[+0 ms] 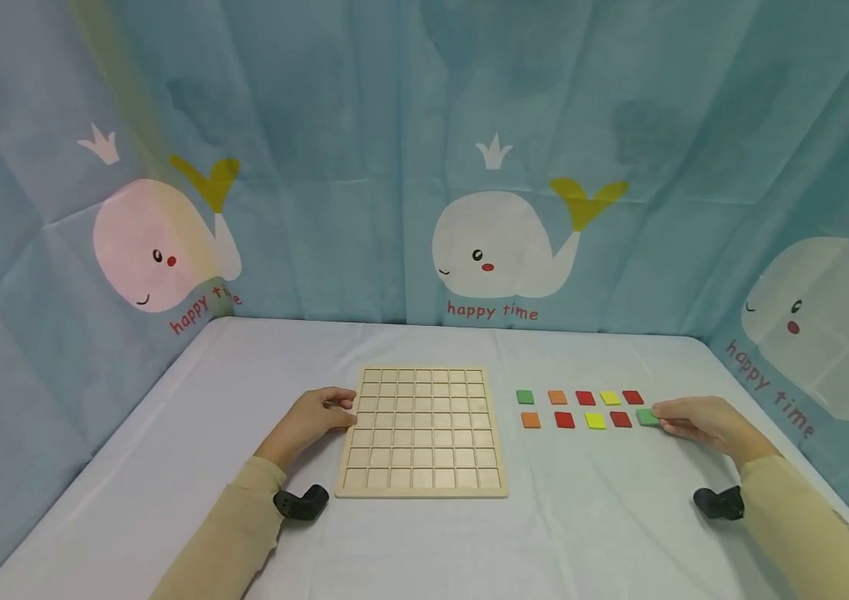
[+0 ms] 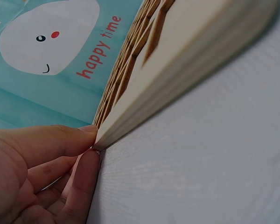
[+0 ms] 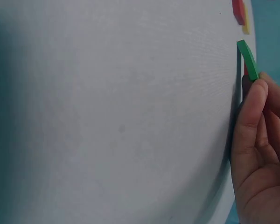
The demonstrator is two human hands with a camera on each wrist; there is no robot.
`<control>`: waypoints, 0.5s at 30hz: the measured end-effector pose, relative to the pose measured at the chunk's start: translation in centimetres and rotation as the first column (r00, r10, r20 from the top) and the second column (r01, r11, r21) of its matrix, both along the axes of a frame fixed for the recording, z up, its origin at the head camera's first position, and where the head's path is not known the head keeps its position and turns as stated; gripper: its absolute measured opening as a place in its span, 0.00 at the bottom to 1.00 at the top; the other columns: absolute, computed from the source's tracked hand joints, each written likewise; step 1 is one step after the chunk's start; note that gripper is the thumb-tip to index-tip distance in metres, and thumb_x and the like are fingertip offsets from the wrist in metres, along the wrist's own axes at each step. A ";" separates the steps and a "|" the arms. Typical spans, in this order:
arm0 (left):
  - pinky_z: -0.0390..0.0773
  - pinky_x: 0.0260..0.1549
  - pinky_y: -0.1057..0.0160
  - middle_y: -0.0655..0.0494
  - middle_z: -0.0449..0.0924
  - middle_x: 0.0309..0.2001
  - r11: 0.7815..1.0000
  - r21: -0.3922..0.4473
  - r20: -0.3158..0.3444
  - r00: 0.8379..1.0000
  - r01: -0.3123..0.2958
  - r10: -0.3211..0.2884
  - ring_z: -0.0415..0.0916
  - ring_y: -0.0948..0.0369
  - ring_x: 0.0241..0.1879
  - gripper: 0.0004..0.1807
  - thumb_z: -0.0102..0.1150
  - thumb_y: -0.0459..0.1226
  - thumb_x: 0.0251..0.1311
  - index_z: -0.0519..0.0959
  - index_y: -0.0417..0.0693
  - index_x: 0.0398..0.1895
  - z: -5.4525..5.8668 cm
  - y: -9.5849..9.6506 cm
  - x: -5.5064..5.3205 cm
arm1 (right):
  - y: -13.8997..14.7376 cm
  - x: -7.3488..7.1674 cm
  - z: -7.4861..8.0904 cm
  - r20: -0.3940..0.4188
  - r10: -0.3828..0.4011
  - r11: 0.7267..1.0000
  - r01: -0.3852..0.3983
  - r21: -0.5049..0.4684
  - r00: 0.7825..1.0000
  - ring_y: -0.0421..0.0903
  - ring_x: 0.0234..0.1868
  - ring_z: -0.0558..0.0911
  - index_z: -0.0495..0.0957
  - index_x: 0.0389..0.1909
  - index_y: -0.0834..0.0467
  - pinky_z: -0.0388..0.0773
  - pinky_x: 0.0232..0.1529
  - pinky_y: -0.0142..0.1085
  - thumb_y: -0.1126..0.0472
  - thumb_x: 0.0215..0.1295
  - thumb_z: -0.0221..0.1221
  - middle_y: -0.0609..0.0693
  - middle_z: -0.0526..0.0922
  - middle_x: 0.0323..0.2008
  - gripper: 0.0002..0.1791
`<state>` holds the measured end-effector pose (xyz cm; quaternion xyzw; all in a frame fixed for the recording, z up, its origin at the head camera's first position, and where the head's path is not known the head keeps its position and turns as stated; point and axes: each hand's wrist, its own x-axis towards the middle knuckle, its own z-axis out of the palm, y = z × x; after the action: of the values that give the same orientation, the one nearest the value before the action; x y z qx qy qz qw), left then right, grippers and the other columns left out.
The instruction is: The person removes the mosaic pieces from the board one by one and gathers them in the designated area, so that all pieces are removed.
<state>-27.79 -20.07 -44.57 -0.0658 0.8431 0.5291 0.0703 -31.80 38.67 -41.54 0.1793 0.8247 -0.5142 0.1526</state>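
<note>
A light wooden board point(image 1: 424, 493) with a grid of square recesses lies flat on the white table. At its left edge, my left hand point(image 1: 317, 421) holds the rim between thumb and fingers; in the left wrist view the fingertips point(image 2: 86, 163) meet the board's side point(image 2: 130, 121). Over on the right, my right hand point(image 1: 701, 421) pinches a green square tile point(image 1: 647, 417) at its right side. The right wrist view shows that green tile point(image 3: 248, 60) tilted, one end between thumb and finger.
Two rows of tiles lie between board and right hand: a green tile point(image 1: 525, 397), orange tile point(image 1: 556, 397), red tile point(image 1: 585, 398) and yellow tile point(image 1: 610, 398) among them. A blue whale-print curtain point(image 1: 364, 250) surrounds the table point(image 1: 581, 533).
</note>
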 end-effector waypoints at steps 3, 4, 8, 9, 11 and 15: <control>0.82 0.42 0.65 0.45 0.77 0.53 1.000 -0.008 0.002 1.000 0.001 -0.001 0.78 0.58 0.45 0.28 0.66 0.32 0.58 0.74 0.40 0.64 -0.1 0.1 -0.1 | 0.1 0.0 -0.3 -0.003 0.005 1.000 -0.005 0.015 1.000 0.36 0.29 0.83 0.61 0.67 0.78 0.83 0.36 0.27 0.58 0.64 0.66 0.41 0.81 0.27 0.40; 0.82 0.42 0.64 0.45 0.77 0.53 1.000 -0.011 0.003 1.000 0.000 0.000 0.78 0.58 0.45 0.28 0.66 0.32 0.58 0.75 0.40 0.64 -0.1 0.1 -0.1 | 0.2 0.0 -0.3 -0.005 0.006 1.000 -0.006 0.021 1.000 0.36 0.29 0.83 0.61 0.67 0.78 0.83 0.36 0.27 0.57 0.64 0.66 0.41 0.81 0.28 0.40; 0.82 0.42 0.64 0.45 0.77 0.54 1.000 -0.028 0.005 1.000 0.011 -0.011 0.78 0.58 0.44 0.29 0.66 0.33 0.58 0.74 0.41 0.64 0.0 0.1 -0.1 | 0.3 0.1 -0.3 -0.008 0.016 0.999 -0.015 0.052 1.000 0.36 0.29 0.83 0.62 0.67 0.78 0.83 0.36 0.27 0.56 0.66 0.65 0.42 0.82 0.29 0.39; 0.82 0.42 0.64 0.45 0.77 0.54 0.999 -0.030 0.006 1.000 0.014 -0.013 0.78 0.58 0.44 0.29 0.66 0.33 0.58 0.74 0.41 0.64 0.1 0.2 -0.1 | 0.3 0.2 -0.3 -0.008 0.018 0.998 -0.018 0.060 1.000 0.36 0.29 0.83 0.62 0.67 0.78 0.82 0.36 0.27 0.56 0.66 0.64 0.42 0.82 0.29 0.39; 0.82 0.41 0.65 0.45 0.77 0.54 0.999 -0.030 0.008 1.000 0.016 -0.015 0.78 0.59 0.44 0.29 0.66 0.33 0.58 0.74 0.41 0.64 0.2 0.3 -0.1 | 0.4 0.3 -0.3 -0.010 0.021 0.997 -0.021 0.073 1.000 0.36 0.29 0.83 0.62 0.66 0.78 0.83 0.36 0.27 0.56 0.67 0.64 0.43 0.83 0.30 0.38; 0.81 0.41 0.65 0.44 0.77 0.54 0.999 -0.027 0.006 1.000 0.020 -0.020 0.78 0.58 0.44 0.29 0.67 0.33 0.58 0.75 0.41 0.64 0.3 0.5 -0.2 | 0.5 0.3 -0.1 -0.011 0.022 0.994 -0.020 0.111 1.000 0.37 0.29 0.84 0.64 0.64 0.79 0.82 0.35 0.27 0.56 0.66 0.65 0.46 0.83 0.30 0.37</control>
<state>-28.01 -19.53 -44.24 -0.0597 0.8506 0.5168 0.0771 -31.52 39.14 -41.61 0.1757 0.8547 -0.4672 0.1429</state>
